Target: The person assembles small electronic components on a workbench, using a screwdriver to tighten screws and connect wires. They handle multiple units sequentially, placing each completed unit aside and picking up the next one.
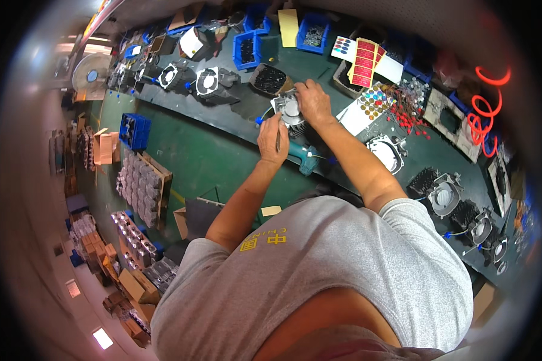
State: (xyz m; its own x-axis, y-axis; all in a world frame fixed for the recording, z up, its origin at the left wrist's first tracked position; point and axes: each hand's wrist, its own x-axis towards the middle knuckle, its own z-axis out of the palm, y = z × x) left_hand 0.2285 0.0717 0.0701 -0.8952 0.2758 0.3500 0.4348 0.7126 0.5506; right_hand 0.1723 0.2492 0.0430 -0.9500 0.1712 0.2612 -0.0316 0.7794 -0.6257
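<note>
L grip (273, 139) nr R grip (314, 103), both fwd.

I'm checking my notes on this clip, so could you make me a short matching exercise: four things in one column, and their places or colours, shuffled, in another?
Things:
1. coiled hose
2. power tool
3. yellow sheet
4. right hand

Places or colours:
A. at the upper right of the round metal housing
B. teal
C. red-orange
D. between blue bins at the far side

Right pairs: 1-C, 2-B, 3-D, 4-A.
</note>
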